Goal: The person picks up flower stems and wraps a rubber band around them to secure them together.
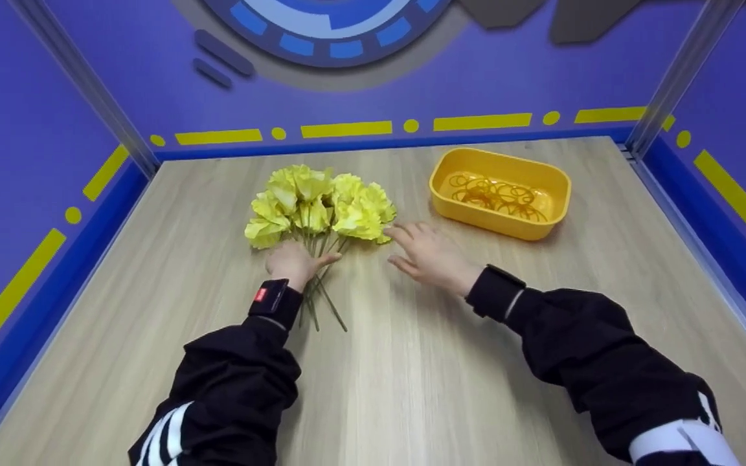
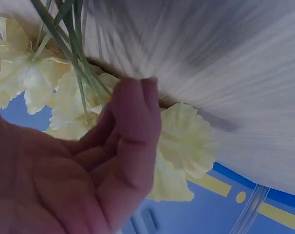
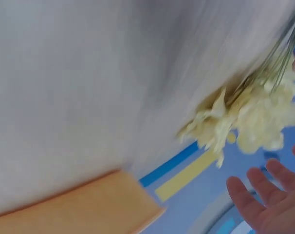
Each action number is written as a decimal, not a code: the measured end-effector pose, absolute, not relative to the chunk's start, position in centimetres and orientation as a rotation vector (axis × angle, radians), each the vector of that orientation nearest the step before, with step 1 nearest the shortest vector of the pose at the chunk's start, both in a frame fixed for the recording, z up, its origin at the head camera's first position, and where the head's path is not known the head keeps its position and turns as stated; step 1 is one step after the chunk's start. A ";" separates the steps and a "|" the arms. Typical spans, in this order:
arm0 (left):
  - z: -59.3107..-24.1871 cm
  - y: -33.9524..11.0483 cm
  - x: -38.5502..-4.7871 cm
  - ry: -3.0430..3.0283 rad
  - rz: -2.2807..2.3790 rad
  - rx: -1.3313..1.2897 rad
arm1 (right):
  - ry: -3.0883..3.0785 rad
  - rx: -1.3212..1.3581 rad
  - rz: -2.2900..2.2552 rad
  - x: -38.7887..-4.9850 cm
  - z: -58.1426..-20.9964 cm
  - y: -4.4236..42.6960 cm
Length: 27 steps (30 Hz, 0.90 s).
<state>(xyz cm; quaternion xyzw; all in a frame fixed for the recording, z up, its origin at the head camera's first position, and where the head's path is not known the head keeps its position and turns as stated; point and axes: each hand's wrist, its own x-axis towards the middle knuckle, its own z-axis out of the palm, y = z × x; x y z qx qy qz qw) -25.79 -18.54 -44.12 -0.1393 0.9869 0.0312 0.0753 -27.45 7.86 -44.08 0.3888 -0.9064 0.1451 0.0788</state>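
Observation:
A bunch of yellow artificial flowers (image 1: 311, 200) lies on the table, its thin green stems (image 1: 329, 304) crossing and fanning towards the front. My left hand (image 1: 292, 262) is over the stems just below the blossoms, thumb stretched out across them. In the left wrist view its fingers (image 2: 135, 131) bend loosely beside the stems (image 2: 72, 44), with a wide gap to the thumb. My right hand (image 1: 434, 255) is at the right edge of the blossoms, fingers spread and holding nothing. Whether its fingertips touch a petal I cannot tell.
To the back right stands a yellow plastic tray (image 1: 499, 226) containing several thin amber rubber bands (image 1: 493, 194). Blue printed panels (image 1: 373, 97) wall in the wooden table (image 1: 412, 388) at the back and both sides.

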 end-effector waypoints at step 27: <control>-44.7 -19.2 -27.5 2.666 1.061 -0.212 | -3.071 1.152 0.726 -26.2 -46.4 -2.0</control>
